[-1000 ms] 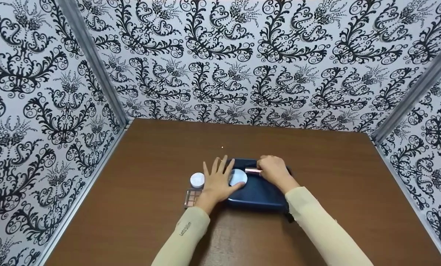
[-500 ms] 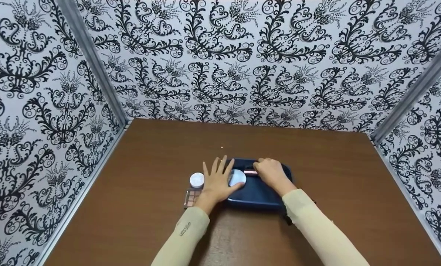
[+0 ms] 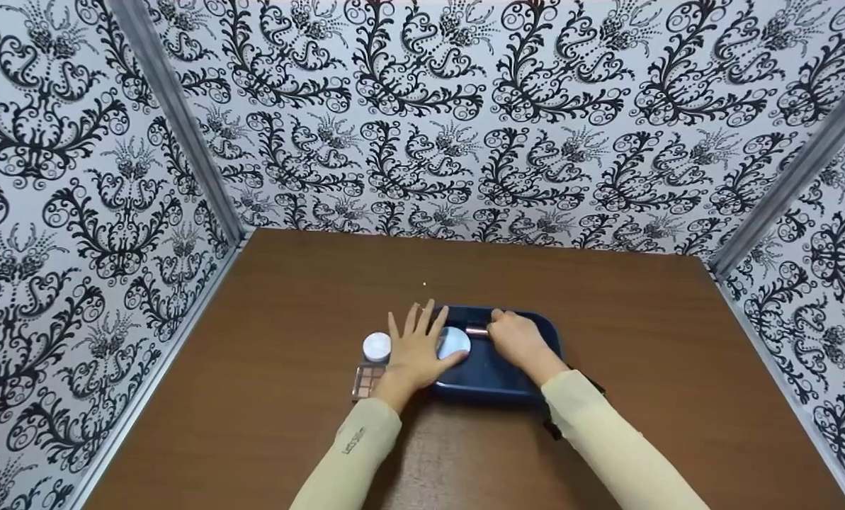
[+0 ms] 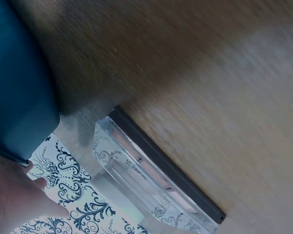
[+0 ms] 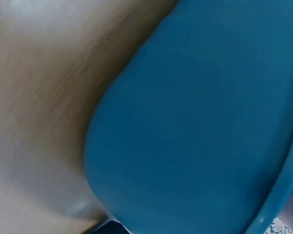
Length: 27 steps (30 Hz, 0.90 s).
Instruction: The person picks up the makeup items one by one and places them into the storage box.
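My left hand lies with its fingers spread over the left edge of a dark blue pouch. Its thumb reaches over a round, pale blue disc-shaped case at the pouch's left side. Over the pouch's right half, my right hand has curled fingers and holds a shiny pinkish tube, whose left end sticks out; the fingertips are hidden. Only the pouch's outer side fills most of the right wrist view. Part of the left hand shows in the left wrist view.
Left of the pouch, on the brown table, stand a round white-lidded jar and an eyeshadow palette with a clear lid. A black strap hangs by the pouch's right front corner. Patterned walls surround the table.
My right hand has shifted slightly left and toward me, the tube lowering with it. More of the pouch's right rim shows. My left hand stays in place.
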Motion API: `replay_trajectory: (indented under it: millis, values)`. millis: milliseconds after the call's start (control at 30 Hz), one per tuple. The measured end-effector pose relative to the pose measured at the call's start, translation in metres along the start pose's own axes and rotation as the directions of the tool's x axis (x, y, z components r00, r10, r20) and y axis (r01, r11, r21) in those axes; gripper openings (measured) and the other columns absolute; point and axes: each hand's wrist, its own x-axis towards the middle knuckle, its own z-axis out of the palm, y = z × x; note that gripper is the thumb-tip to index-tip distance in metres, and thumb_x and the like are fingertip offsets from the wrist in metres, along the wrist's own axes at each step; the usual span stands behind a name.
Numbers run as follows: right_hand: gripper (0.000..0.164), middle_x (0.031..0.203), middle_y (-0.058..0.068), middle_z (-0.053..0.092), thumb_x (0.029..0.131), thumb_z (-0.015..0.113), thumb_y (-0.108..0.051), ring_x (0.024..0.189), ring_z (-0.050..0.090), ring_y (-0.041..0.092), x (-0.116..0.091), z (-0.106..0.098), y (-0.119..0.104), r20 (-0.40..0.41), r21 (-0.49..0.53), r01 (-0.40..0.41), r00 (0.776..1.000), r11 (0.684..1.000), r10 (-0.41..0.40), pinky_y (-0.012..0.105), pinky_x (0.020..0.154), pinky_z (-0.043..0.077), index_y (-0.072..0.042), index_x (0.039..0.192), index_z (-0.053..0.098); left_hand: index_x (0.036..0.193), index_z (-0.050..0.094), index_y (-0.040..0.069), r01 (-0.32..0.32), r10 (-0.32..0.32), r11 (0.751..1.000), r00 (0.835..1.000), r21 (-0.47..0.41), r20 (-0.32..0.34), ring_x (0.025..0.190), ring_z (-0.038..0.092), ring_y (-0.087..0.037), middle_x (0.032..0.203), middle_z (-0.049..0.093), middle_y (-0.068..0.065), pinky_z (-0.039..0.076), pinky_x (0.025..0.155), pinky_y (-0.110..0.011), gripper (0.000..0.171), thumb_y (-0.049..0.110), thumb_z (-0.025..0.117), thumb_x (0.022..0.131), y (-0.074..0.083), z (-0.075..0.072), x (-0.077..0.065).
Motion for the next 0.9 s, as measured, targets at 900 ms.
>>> replay_trajectory:
  millis: [900]
  values:
    - [0.023, 0.106, 0.009, 0.068, 0.086, 0.076, -0.017, 0.096, 0.066, 0.033, -0.038, -0.045, 0.033, -0.103, 0.180, -0.031, 0.993, 0.983, 0.050, 0.047, 0.082, 0.056, -0.010, 0.107, 0.074, 0.160, 0.022, 0.030, -0.008, 0.008, 1.000, 1.000, -0.019, -0.008, 0.155, 0.019, -0.033, 0.168, 0.019, -0.003, 0.005, 0.118, -0.071, 0.093, 0.082, 0.040, 0.085, 0.000, 0.000, 0.000]
